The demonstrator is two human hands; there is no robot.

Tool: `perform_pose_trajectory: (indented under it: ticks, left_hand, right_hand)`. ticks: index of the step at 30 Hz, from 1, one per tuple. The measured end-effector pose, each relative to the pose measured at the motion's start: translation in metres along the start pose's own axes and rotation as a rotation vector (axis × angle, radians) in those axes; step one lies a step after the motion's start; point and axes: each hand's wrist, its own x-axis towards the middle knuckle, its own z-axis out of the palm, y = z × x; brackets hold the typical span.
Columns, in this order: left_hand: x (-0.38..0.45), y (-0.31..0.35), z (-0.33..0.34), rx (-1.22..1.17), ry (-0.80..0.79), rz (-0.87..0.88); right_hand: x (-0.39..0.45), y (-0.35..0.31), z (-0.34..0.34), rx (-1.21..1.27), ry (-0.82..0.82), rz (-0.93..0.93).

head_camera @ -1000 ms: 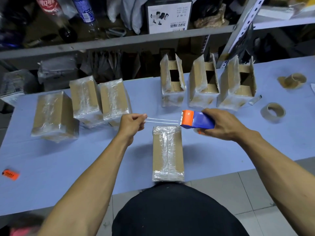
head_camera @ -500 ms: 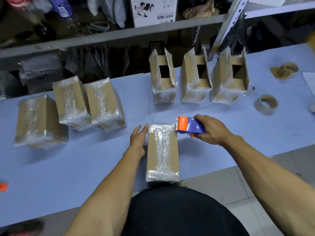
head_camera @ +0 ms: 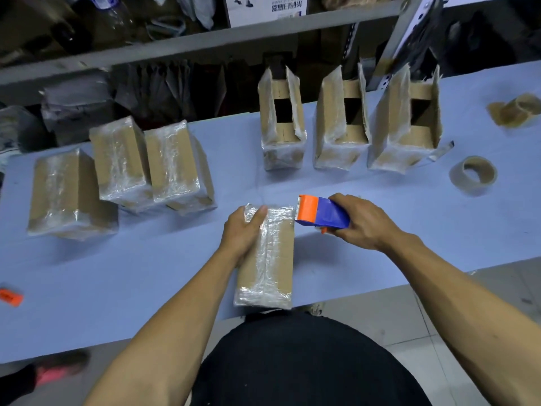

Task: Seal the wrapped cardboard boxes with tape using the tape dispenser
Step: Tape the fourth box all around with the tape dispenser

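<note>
One wrapped box point(head_camera: 265, 256) lies lengthwise at the near edge of the table point(head_camera: 146, 273), its near end overhanging that edge slightly. Left hand point(head_camera: 241, 230) rests on the box's far left corner, fingers fairly straight and laid flat over the film, thumb across the top; grip relaxed, pressing rather than clasping. Right hand point(head_camera: 361, 222) is curled round the blue body of the tape dispenser point(head_camera: 320, 212); grip closed on it. The dispenser's orange head touches the box's far right corner, so the box sits between the two hands, just left of the right grip. A band of clear tape runs across the box's far end from the left hand to the dispenser head.

Three sealed boxes point(head_camera: 123, 168) stand toward the far left of the table, the two right ones touching. Three open boxes point(head_camera: 341, 124) stand in a row at the far edge, flaps up. Tape roll point(head_camera: 473, 174) lies flat toward the right edge, well apart from the dispenser; a second roll point(head_camera: 516, 112) lies near the far right corner. Small orange object point(head_camera: 10, 297) at the left edge; identity cannot be told.
</note>
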Motion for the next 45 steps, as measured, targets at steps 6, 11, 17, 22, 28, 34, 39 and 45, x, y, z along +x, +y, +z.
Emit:
perform_pose_trajectory:
  ticks: [6,11,17,22,28,34,39,45]
  left_hand:
    - [-0.002,0.001,-0.002,-0.116,-0.015,-0.007]
    - [0.0,0.003,-0.002,-0.099,-0.012,0.006]
    - [0.002,0.002,0.0,-0.102,-0.01,-0.03]
    - [0.003,0.008,0.001,-0.117,-0.03,-0.05]
    - [0.005,0.001,0.001,-0.135,-0.023,-0.052]
    - [0.008,-0.006,-0.002,-0.101,-0.129,-0.105]
    - [-0.001,-0.011,-0.008,-0.095,0.094,-0.036]
    - [-0.007,-0.006,-0.006,-0.245,0.153,0.045]
  right_hand:
    - [-0.006,0.013,-0.003,0.05,-0.04,-0.023]
    - [-0.016,0.04,-0.015,-0.078,-0.032,0.046]
    - [0.013,-0.006,0.0,-0.407,-0.063,0.042]
    - [0.035,-0.05,0.007,-0.667,-0.016,0.094]
    - [0.044,-0.074,0.035,-0.671,-0.076,0.237]
    - [0.028,-0.037,0.06,-0.5,-0.022,0.4]
    - [0.031,-0.047,0.085,-0.296,-0.117,0.371]
    - [0.033,-0.1,0.069,0.751,0.284,0.388]
